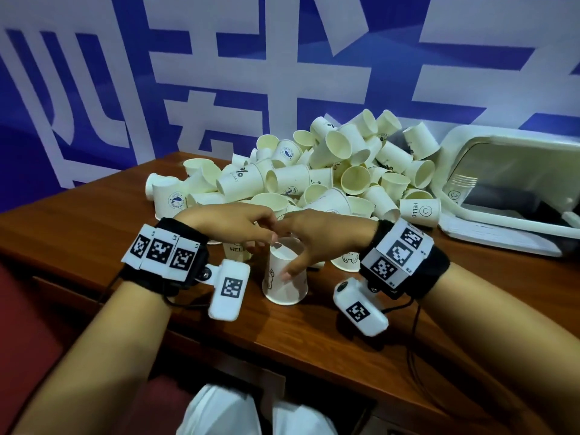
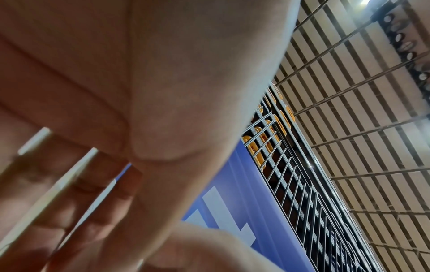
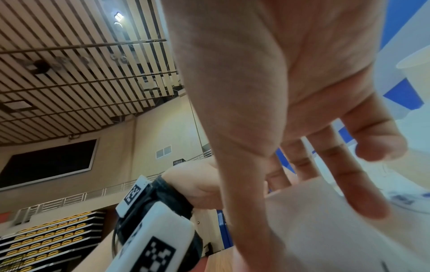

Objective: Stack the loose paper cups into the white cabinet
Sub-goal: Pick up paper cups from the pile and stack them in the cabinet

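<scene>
A large heap of loose paper cups [image 1: 329, 171] lies on the brown counter [image 1: 78, 243], most of them on their sides with their open mouths facing all ways, a few mouth-down. None of the open mouths shows anything inside but cream lining. Some carry a round blue print, some a "%" mark, and one at the heap's right edge reads "HELLO" [image 1: 419, 211] with a smiling face.

Just right of the heap stands the white cabinet [image 1: 508, 183], tilted back against the blue and white banner [image 1: 219, 73]. Behind its clear front a short stack of nested cups [image 1: 459, 189] stands at the left end, the bottom one printed with a smiling face.

On the near side of the heap, an upside-down cup [image 1: 284, 277] stands mouth-down on the counter, its flat base upward. The right hand [image 1: 323, 237] reaches over it from the right, thumb down its near wall and fingers [image 3: 356, 176] spread loosely over the base; in the right wrist view the cup's pale wall lies against the thumb. The grasp looks light, fingers curled round the cup rather than clenched.

The left hand [image 1: 232, 224] comes in from the left, fingertips meeting the right hand just above the cup's base. Its fingers [image 2: 97, 220] are slightly bent; the left wrist view is blurred, showing thin white edges between them, and I cannot tell whether they grasp anything.

Two more mouth-down cups stand just behind the hands, one left of the held cup reading "HELLO" [image 1: 233, 251], one right with a small bear print [image 1: 346, 260].
</scene>
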`<move>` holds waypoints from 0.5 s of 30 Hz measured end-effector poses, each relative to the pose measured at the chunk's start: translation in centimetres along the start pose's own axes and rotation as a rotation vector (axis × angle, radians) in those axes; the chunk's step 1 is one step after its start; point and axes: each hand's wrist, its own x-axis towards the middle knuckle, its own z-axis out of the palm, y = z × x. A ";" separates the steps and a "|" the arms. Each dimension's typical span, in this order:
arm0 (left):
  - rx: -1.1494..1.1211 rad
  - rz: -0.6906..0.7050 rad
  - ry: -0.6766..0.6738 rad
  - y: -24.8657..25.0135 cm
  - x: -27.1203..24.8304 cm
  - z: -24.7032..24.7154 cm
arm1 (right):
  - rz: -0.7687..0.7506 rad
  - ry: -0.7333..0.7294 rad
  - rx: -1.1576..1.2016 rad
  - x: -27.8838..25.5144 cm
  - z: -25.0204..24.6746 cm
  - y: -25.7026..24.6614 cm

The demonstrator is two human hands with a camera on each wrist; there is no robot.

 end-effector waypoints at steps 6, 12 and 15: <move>-0.056 0.044 0.018 -0.5 0.0 0.8 | 0.049 0.130 0.114 -1.1 -0.3 0.7; -0.171 0.071 0.013 0.4 0.2 1.4 | 0.160 0.126 0.168 -2.7 -0.7 2.0; -0.193 0.065 -0.019 0.6 0.5 1.7 | 0.169 0.093 0.194 -3.1 -0.1 2.4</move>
